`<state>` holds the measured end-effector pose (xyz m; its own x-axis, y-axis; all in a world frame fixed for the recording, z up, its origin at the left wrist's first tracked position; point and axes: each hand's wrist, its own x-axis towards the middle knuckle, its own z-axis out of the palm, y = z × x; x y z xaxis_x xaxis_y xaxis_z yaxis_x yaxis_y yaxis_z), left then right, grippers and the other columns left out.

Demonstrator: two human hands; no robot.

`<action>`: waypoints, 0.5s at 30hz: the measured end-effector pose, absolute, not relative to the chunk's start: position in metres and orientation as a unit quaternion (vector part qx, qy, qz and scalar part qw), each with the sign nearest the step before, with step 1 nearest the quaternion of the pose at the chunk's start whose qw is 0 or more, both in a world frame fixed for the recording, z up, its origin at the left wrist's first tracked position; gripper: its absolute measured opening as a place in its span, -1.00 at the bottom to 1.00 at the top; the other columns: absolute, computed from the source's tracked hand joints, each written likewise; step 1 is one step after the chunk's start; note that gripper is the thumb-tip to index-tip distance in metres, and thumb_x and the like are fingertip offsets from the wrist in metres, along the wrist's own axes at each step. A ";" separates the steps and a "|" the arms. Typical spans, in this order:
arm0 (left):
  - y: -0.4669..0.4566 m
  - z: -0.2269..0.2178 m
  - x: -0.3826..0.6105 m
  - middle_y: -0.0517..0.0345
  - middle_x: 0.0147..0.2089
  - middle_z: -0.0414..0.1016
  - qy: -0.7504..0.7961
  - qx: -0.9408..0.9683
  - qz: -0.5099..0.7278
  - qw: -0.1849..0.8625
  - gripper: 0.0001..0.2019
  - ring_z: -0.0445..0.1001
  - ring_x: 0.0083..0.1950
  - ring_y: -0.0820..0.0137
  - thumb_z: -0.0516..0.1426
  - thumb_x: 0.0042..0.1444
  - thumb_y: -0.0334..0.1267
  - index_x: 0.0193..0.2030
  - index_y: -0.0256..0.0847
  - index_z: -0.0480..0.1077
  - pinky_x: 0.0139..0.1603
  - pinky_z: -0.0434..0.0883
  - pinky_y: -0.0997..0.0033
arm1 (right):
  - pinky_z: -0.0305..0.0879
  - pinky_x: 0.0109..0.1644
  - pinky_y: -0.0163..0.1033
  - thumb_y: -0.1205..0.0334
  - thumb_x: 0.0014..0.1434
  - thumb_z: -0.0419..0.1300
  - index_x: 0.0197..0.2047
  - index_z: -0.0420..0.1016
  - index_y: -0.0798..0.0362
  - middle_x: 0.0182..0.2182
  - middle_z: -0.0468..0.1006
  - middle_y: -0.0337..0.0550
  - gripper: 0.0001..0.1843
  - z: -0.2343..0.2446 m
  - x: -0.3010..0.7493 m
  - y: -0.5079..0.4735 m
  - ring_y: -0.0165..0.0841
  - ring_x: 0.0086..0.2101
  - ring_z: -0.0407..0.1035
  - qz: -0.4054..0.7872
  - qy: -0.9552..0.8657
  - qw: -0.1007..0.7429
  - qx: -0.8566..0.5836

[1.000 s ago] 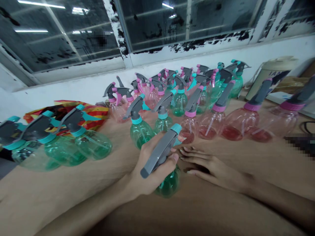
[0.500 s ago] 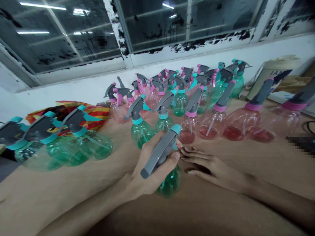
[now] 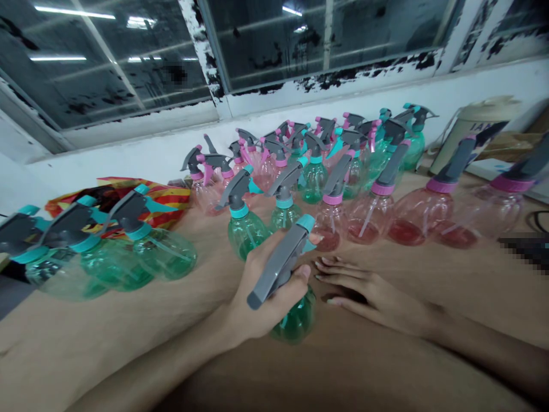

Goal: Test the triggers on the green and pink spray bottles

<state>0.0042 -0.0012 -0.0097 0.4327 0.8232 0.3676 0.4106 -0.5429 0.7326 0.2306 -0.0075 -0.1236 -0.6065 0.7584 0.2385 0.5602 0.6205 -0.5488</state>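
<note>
In the head view, my left hand (image 3: 257,309) is wrapped round the neck of a green spray bottle (image 3: 295,320) with a grey trigger head and a turquoise nozzle. Its collar is hidden by the fingers. My right hand (image 3: 364,289) lies on the tabletop just right of that bottle, fingers stretched out and holding nothing. Right behind the held bottle stand two more green spray bottles (image 3: 246,232). A row of pink spray bottles (image 3: 369,220) with red liquid at the bottom runs off to the right.
Three green spray bottles (image 3: 165,254) stand at the left, by a red and yellow striped bag (image 3: 171,197). Many pink and green bottles crowd the back along the white wall (image 3: 141,149). A cream container (image 3: 472,129) stands at the back right. The tabletop (image 3: 193,309) is light brown.
The held bottle's trigger head has shifted very slightly in my left hand's grip. My right hand and the other bottles have stayed where they were.
</note>
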 end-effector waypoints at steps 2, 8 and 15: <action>-0.002 -0.010 0.004 0.18 -0.40 0.36 0.387 0.793 0.369 0.293 -0.89 0.33 -0.46 0.38 0.07 -0.04 -0.31 -0.31 -0.09 0.30 -0.39 0.41 0.34 | 0.02 0.31 0.03 0.04 0.24 0.09 0.25 0.21 -0.18 0.26 0.22 -0.26 -0.49 -0.124 0.230 -0.007 -0.25 0.24 0.07 0.217 -0.869 0.236 -0.377; -0.004 -0.006 0.007 0.17 -0.31 0.45 0.380 0.776 0.377 0.335 -0.77 0.46 -0.35 0.36 0.07 -0.07 -0.38 -0.23 -0.09 0.34 -0.23 0.48 0.30 | 0.03 0.30 0.05 0.02 0.25 0.08 0.24 0.23 -0.17 0.26 0.21 -0.25 -0.51 -0.125 0.231 -0.007 -0.23 0.24 0.07 0.218 -0.867 0.232 -0.383; -0.006 -0.002 0.007 0.21 -0.40 0.39 0.390 0.786 0.372 0.304 -0.95 0.42 -0.42 0.38 0.05 -0.03 -0.32 -0.38 -0.09 0.25 -0.36 0.48 0.35 | 0.03 0.31 0.03 0.02 0.25 0.08 0.26 0.20 -0.16 0.26 0.21 -0.24 -0.48 -0.121 0.230 -0.009 -0.24 0.24 0.07 0.222 -0.864 0.224 -0.393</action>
